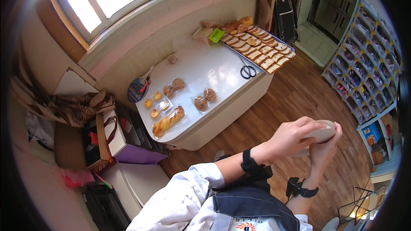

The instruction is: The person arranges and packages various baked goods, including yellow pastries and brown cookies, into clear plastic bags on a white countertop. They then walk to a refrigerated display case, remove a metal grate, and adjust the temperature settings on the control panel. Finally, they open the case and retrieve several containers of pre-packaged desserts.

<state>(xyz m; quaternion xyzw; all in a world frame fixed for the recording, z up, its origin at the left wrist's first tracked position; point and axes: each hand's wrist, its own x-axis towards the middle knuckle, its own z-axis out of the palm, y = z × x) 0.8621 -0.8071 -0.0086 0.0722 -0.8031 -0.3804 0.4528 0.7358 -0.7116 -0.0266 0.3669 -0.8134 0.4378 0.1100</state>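
Both hands are raised to the right of the table, over the wooden floor. My left hand reaches across and grips a pale, round, roll-like object, with its fingers over the top and near edge. From below and the right, my right hand holds the same object, fingers curled around its far rim. Another pale curved edge shows beneath the left hand; whether it belongs to the same object, I cannot tell. Black straps with small dark devices circle both wrists.
A white table bears bagged round buns, a bagged braided bread, small tarts, black-handled scissors and a tray of sliced bread. An open cardboard box stands left; a rack of packets stands right.
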